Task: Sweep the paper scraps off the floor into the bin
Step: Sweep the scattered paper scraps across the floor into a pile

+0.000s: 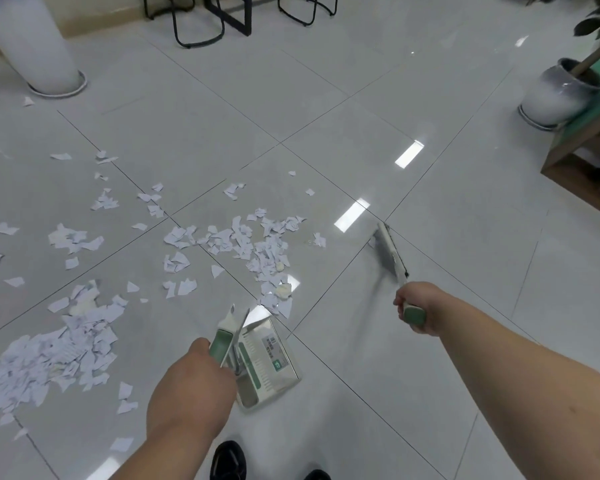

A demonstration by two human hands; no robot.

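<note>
The left hand (191,386) is gripping the green handle of a dustpan (269,358), its grip wrapped closed around it; the dustpan is sitting low over the tiled floor (413,358) just ahead of the hand, its open mouth facing away from the person toward the scraps. The right hand (417,308) is holding the green-capped end of a broom (390,252), grip clamped tight on the handle; the broom head is lying out ahead and slightly left of that hand, blurred, at or just above the floor, and I cannot tell whether it is touching the tile. The paper scraps (257,247) are lying scattered on the floor, the nearest cluster sitting between the broom head and the dustpan mouth, with a few pieces right at the front lip of the dustpan. A denser heap of scraps (45,355) is lying well to the left of the left hand, and loose pieces are trailing farther out toward a white column (35,46). No scraps are showing clearly inside the dustpan. A white plant pot (555,95) is standing at the far right beside a wooden shelf (582,157), well apart from the broom. Black shoes (227,460) are showing at the bottom edge.
</note>
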